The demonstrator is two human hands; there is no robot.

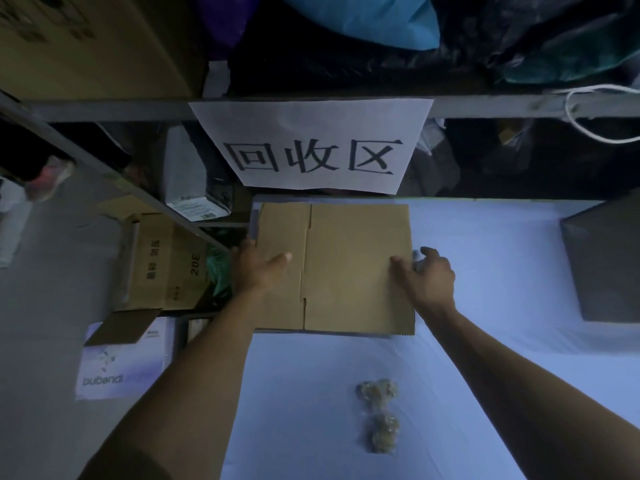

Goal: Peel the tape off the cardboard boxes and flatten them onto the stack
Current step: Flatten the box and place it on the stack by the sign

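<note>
Your left hand [258, 268] and right hand [427, 277] grip opposite side edges of one flattened, matte brown corrugated cardboard box [346, 268], thumbs on top. It lies flat at the far edge of the smooth pale-blue tabletop [485, 375]. Two crumpled tape wads [381, 414] rest nearer you.

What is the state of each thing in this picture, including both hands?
Flattened brown cardboard box: lies flat on the blue table cover, held at both side edges.
Left hand: grips the box's left edge, thumb on top.
Right hand: grips the box's right edge.
Crumpled clear tape balls: lie loose on the cover, near the person.
Open brown carton: stands beside the table, flaps open.
White paper sign: hangs from the shelf rail.
</note>
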